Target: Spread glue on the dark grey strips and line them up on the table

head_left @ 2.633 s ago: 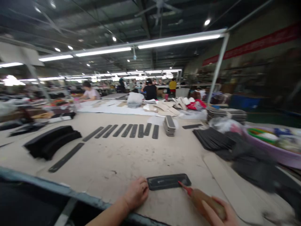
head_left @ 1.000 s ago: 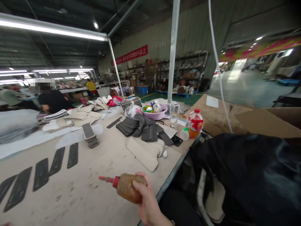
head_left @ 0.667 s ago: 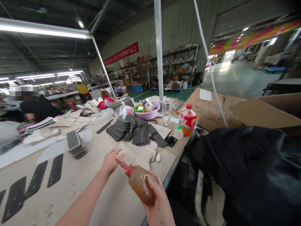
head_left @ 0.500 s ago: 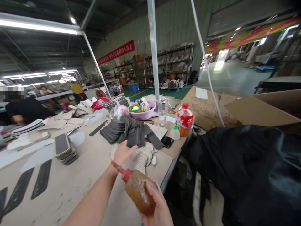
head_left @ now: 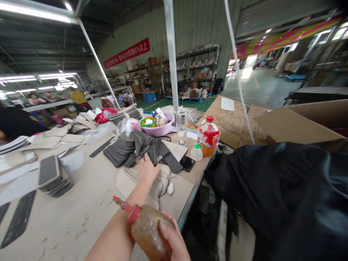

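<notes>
My right hand is wrapped round a squeeze bottle with brownish contents, smeared sides and a red cap. Its red nozzle points up and left, across my left forearm. Farther forward, my left hand reaches to the near edge of a heap of dark grey fabric pieces. Its thumb and a finger are apart; the other fingers are partly hidden. Under and beside that hand lies a fanned stack of beige-edged pieces. Black strips lie flat on the table at left.
A stack of grey pads stands on the table at left. Toward the back are a pink basin, a clear cup, a red-labelled jug, a small green-capped bottle and a phone. Black cloth hangs at right.
My left hand has moved slightly forward against the dark grey heap. The bottle in my right hand has shifted lower and left in view. The whole view has turned a little right.
</notes>
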The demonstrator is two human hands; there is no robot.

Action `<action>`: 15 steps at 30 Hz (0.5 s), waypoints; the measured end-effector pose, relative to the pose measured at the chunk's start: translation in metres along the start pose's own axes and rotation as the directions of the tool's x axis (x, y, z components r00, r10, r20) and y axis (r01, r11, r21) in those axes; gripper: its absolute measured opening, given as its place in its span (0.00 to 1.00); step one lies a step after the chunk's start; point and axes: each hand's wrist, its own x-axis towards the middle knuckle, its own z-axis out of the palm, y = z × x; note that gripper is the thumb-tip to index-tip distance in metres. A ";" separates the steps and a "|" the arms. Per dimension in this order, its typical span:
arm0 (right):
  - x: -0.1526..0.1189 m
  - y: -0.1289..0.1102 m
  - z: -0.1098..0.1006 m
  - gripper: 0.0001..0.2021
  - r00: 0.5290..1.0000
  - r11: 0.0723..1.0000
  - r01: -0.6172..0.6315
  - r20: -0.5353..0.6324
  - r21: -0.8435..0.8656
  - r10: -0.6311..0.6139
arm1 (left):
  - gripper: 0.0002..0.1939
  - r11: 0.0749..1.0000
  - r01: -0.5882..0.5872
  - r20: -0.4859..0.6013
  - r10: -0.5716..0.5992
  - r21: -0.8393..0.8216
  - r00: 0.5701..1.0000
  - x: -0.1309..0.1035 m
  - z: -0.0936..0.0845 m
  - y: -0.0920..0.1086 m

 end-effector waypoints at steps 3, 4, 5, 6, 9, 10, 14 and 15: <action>-0.002 -0.002 0.002 0.22 1.000 1.000 -0.004 -0.025 0.001 0.004 | 0.34 0.999 -0.031 -0.005 0.031 -0.029 1.000 0.004 -0.014 -0.009; -0.003 -0.002 0.003 0.22 1.000 1.000 -0.005 -0.029 0.004 0.005 | 0.34 0.999 -0.041 -0.012 0.040 -0.030 0.999 0.003 -0.022 -0.016; -0.005 -0.002 0.004 0.21 1.000 1.000 -0.004 -0.026 0.010 0.004 | 0.33 0.998 -0.062 -0.024 0.061 -0.025 0.998 -0.001 -0.031 -0.026; -0.007 -0.003 0.004 0.20 1.000 1.000 -0.003 -0.017 0.018 0.003 | 0.33 0.995 -0.097 -0.041 0.096 -0.016 0.995 -0.007 -0.039 -0.038; -0.013 -0.003 0.008 0.20 1.000 0.999 -0.013 0.023 0.033 0.012 | 0.31 0.966 -0.259 -0.090 0.260 0.024 0.961 -0.040 -0.057 -0.093; -0.014 -0.004 0.009 0.21 0.999 1.000 -0.018 0.027 0.024 0.017 | 0.30 0.948 -0.316 -0.097 0.318 0.033 0.943 -0.055 -0.060 -0.113; -0.016 -0.009 0.006 0.23 0.999 0.994 -0.044 0.028 -0.096 0.047 | 0.23 0.894 -0.448 -0.063 0.449 0.018 0.892 -0.113 -0.058 -0.169; -0.017 -0.010 0.001 0.23 0.998 0.988 -0.052 0.025 -0.147 0.056 | 0.22 0.889 -0.459 -0.064 0.457 -0.005 0.887 -0.125 -0.058 -0.170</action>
